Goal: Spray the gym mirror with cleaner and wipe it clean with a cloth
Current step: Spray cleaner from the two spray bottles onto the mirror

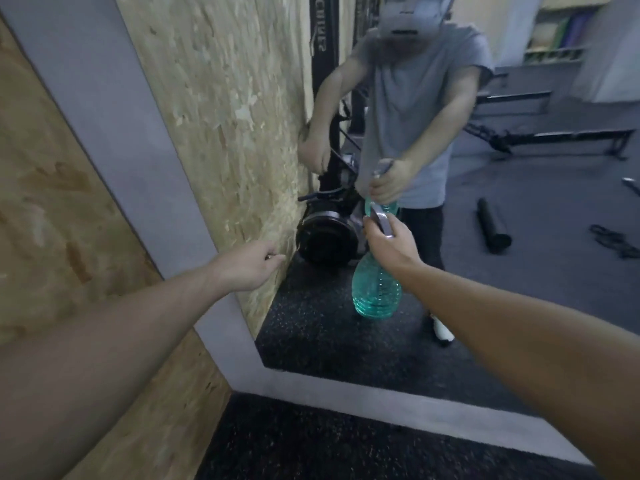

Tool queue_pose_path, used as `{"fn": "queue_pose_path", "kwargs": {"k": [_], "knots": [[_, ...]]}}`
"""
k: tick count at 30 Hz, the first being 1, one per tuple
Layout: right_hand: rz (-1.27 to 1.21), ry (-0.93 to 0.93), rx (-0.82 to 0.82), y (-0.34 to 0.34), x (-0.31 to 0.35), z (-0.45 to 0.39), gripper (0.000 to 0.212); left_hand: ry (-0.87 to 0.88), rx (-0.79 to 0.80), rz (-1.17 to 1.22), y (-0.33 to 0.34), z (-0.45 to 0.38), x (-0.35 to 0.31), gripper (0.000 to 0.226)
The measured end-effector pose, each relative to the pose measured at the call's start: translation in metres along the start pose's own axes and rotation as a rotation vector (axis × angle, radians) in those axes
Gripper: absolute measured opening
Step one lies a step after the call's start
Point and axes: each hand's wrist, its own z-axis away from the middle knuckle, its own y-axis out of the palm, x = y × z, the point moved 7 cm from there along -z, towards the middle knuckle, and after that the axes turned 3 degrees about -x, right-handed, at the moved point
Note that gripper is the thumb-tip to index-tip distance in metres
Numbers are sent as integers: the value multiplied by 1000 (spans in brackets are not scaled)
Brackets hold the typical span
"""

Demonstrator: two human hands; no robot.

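My view: both forearms bare, no sleeves, no watch, no gloves near left hand (249, 265) or right hand (389, 242). Mirror reflection above hands: grey short-sleeved T-shirt, dark trousers, white shoe, grey headset.

chipboard wall (52, 202), grey trim (114, 133), speckled black rubber floor (294, 445).
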Motion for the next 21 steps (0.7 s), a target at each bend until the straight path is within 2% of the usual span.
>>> {"fn": "queue_pose_path", "kwargs": {"k": [8, 13, 21], "knots": [[-38, -32, -310, -97, 6, 4, 30, 191, 9, -1, -3, -30, -89, 32], [-44, -44, -366, -165, 3, 14, 37, 309, -7, -47, 0, -35, -160, 29], [-48, -55, -444, -262, -5, 14, 32, 408, -5, -73, 17, -28, -269, 29]]}}
